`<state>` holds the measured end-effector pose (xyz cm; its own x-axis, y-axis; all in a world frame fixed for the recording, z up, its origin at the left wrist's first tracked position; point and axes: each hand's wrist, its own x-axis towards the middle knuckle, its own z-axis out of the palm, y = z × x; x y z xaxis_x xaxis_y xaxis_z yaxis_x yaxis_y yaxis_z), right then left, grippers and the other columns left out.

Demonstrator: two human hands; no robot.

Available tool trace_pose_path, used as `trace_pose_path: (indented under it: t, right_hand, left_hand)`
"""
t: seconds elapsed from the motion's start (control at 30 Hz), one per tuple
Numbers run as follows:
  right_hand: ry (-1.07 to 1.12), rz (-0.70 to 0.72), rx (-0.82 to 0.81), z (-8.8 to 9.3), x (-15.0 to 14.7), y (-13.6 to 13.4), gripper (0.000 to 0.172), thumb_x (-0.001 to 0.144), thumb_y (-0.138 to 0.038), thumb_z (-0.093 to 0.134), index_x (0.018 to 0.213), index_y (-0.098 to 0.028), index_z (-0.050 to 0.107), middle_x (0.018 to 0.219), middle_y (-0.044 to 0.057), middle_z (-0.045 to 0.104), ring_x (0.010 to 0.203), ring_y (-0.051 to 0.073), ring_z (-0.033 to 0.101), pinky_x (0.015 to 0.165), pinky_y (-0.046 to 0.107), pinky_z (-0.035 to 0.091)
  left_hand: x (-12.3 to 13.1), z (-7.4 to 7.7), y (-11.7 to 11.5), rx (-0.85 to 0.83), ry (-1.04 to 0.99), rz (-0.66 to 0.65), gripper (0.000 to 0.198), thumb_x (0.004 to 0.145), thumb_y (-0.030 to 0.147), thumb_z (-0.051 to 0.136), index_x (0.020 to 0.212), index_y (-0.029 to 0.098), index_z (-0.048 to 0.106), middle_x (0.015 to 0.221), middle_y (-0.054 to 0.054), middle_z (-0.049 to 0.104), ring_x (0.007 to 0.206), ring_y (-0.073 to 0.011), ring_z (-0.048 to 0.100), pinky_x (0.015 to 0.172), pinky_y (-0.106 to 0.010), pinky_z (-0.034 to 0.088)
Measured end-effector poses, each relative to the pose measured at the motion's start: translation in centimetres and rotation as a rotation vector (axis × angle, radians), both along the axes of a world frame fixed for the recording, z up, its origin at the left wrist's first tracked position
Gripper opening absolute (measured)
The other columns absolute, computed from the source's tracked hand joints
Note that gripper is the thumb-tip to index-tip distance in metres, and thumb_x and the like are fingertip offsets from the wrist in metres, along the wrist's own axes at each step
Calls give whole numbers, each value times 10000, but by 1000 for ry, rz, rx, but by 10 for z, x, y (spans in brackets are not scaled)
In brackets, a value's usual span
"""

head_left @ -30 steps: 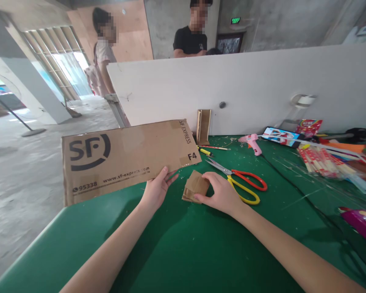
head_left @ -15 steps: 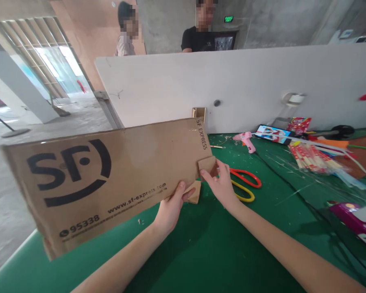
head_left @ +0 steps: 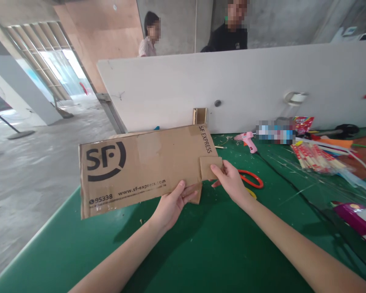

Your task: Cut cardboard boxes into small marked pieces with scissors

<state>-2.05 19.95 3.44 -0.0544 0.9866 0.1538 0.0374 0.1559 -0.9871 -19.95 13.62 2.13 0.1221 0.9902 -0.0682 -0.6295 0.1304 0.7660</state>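
Note:
My left hand (head_left: 172, 203) grips the lower right edge of a long flat cardboard sheet (head_left: 140, 167) printed "SF EXPRESS", held up above the green table (head_left: 207, 248). My right hand (head_left: 230, 181) pinches a small square cardboard piece (head_left: 210, 167) against the sheet's right edge. Another small cardboard piece (head_left: 197, 193) shows just below the sheet, between my hands; whether it rests on the table or is held, I cannot tell.
Red and yellow scissors (head_left: 251, 181) lie right of my right hand. A pink glue gun (head_left: 247, 139), packets of sticks (head_left: 315, 158), and a purple item (head_left: 355, 217) sit to the right. A white partition (head_left: 247, 87) backs the table; two people stand behind it.
The right hand picked a small cardboard piece off the table and brought it to the sheet's right edge. The left hand lifted the sheet, which swung close to the camera, then back.

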Motion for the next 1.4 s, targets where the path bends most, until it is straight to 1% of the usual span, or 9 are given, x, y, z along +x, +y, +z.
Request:
trace_pose_path:
  t: [0.3, 0.47, 0.57, 0.63, 0.7, 0.8, 0.9, 1.1, 1.4]
  right_hand:
    - [-88, 161, 53, 3, 5, 0, 329, 828, -450, 570, 1007, -183, 499, 616, -54, 536, 400, 79, 505, 362, 218, 471]
    - [-106, 224, 47, 0, 8, 1, 367, 840, -450, 558, 1082, -184, 479, 857, 16, 628, 402, 67, 532, 393, 247, 501]
    - [-127, 256, 44, 0, 11, 2, 386, 846, -450, 553, 1116, -188, 463, 993, 56, 638, 421, 69, 559, 424, 262, 522]
    - [-151, 278, 48, 2, 12, 2, 380, 850, -446, 551, 1119, -194, 460, 1047, 70, 636, 437, 72, 573, 441, 269, 533]
    - [-172, 295, 53, 4, 13, 1, 367, 853, -439, 551, 1114, -200, 454, 1072, 73, 634, 450, 76, 581, 456, 279, 544]
    - [-202, 297, 63, 7, 13, -1, 350, 862, -423, 544, 1116, -207, 439, 1087, 75, 627, 465, 83, 591, 471, 290, 554]
    - [-229, 281, 76, 9, 11, -5, 339, 867, -413, 538, 1122, -211, 441, 1108, 78, 615, 463, 80, 586, 465, 288, 553]
    - [-181, 323, 32, 14, 1, -17, 381, 867, -400, 534, 1189, -216, 446, 1172, 88, 583, 464, 58, 546, 455, 278, 576]
    - [-299, 377, -37, 12, 7, -15, 382, 868, -418, 538, 1196, -237, 466, 1244, 82, 567, 461, 54, 558, 364, 232, 518]
  left_hand:
    - [-4, 6, -1, -258, 13, 47, 139, 847, 212, 612, 948, 120, 639, 974, -81, 702, 882, -171, 681, 817, -295, 561]
    - [-6, 20, -28, -490, 123, -410, 511, 871, 556, 459, 905, 86, 656, 732, -47, 644, 537, -75, 605, 469, -165, 488]
    - [-11, 47, -51, -278, 463, -592, 584, 822, 672, 401, 892, 147, 645, 657, -25, 598, 443, -103, 543, 348, -198, 367]
    - [-20, 72, -55, 99, 941, -376, 429, 807, 581, 523, 941, 192, 645, 692, -28, 617, 566, -143, 589, 472, -239, 445]
    - [-33, 98, -46, 506, 1411, 92, 348, 815, 492, 555, 1014, 219, 641, 848, -58, 649, 815, -204, 607, 749, -337, 489]
    - [-58, 129, -9, 756, 1862, 526, 500, 793, 459, 574, 1231, 220, 539, 1202, -112, 579, 1157, -326, 468, 966, -480, 360]
    - [-81, 144, 32, 650, 2053, 390, 483, 813, 526, 502, 1179, 217, 567, 1149, -104, 610, 1032, -314, 544, 836, -428, 423]
    - [-103, 130, 70, 499, 2082, 168, 428, 865, 538, 356, 720, 201, 578, 719, -55, 627, 671, -215, 576, 575, -301, 355]
    - [-107, 92, 77, 488, 2049, 39, 500, 892, 563, 237, 821, 195, 567, 801, -81, 644, 755, -240, 602, 645, -325, 406]
